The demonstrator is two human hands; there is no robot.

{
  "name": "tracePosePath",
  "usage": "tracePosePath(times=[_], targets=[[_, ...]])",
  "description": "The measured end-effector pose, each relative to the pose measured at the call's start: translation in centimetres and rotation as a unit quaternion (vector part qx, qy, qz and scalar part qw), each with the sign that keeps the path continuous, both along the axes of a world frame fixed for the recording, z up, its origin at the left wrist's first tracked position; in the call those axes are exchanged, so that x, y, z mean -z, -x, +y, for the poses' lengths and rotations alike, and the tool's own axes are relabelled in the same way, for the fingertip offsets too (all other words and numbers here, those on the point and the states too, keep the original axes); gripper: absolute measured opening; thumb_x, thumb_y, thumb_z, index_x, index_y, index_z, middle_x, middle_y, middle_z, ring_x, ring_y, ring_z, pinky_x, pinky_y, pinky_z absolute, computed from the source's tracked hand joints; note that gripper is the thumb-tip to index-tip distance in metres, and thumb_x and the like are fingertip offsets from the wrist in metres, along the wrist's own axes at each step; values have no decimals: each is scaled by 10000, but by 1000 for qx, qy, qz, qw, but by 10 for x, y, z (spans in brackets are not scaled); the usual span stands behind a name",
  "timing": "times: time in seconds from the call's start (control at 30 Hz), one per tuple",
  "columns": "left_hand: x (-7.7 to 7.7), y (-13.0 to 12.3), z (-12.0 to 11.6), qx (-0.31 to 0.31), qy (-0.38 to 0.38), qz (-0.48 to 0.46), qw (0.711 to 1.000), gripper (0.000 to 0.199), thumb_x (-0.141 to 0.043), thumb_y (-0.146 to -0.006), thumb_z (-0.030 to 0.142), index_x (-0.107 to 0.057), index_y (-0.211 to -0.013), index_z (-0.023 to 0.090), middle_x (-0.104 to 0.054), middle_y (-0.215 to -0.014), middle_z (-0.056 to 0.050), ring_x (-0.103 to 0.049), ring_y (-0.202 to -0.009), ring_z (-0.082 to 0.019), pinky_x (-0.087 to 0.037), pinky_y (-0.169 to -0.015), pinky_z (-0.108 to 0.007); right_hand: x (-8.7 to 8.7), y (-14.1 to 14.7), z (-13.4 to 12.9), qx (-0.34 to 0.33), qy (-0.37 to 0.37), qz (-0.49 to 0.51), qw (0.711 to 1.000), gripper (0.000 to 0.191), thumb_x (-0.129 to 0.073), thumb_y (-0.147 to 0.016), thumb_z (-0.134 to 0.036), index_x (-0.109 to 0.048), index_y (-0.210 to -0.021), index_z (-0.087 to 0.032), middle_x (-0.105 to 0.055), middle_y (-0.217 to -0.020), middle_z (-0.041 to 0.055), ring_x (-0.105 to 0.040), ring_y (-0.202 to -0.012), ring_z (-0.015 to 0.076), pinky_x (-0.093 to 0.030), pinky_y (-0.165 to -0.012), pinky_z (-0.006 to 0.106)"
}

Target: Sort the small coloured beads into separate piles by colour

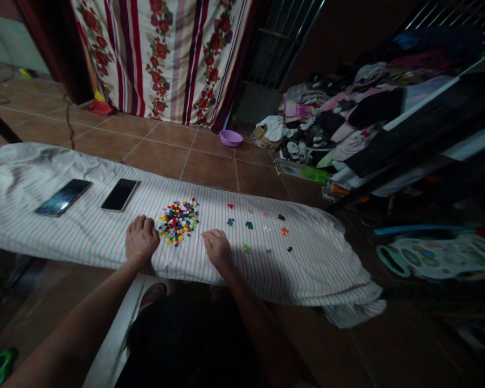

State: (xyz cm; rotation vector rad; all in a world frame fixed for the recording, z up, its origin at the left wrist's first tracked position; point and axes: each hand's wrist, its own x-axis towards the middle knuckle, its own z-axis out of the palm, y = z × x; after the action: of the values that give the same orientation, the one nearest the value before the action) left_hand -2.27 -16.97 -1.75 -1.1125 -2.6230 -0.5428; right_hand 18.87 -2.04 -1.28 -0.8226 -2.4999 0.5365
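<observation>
A pile of small multicoloured pieces lies on the striped cloth. My left hand rests on the cloth just left of the pile, its fingers curled together; whether anything is under them is hidden. Right of the pile, my right hand is closed, thumb against the bent fingers, and what it may hold is too small to make out. Beyond it, small single-colour clusters are spread in rows, among them red, dark green, orange, light green and black.
Two phones, one at the far left and another nearer the pile, lie on the cloth. A purple basin stands on the tiled floor. Clothes are heaped at the right, and a floral curtain hangs behind.
</observation>
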Motion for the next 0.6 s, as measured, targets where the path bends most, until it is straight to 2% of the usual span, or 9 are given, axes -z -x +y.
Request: tracePosePath(times=[0.23, 0.6], targets=[[2, 0, 1, 3, -22, -9, 1000, 314, -429, -889, 213, -638, -1110, 139, -589, -1325, -184, -476, -1316, -326, -374, -1089, -478, -2, 31, -4, -25, 0, -36, 999, 259, -547, -947, -174, -759, -1068, -261, -685, -974, 57, -581, -992, 210, -474, -917, 325], [3, 0, 3, 5, -26, -13, 1000, 335, -434, -881, 209, -633, -1140, 137, -577, -1351, -195, -464, -1333, -340, -364, -1094, -506, -11, 69, -3, -23, -18, -53, 998, 246, -559, -954, -224, -776, -1048, -291, -643, -1037, 74, -536, -1056, 225, -473, -920, 330]])
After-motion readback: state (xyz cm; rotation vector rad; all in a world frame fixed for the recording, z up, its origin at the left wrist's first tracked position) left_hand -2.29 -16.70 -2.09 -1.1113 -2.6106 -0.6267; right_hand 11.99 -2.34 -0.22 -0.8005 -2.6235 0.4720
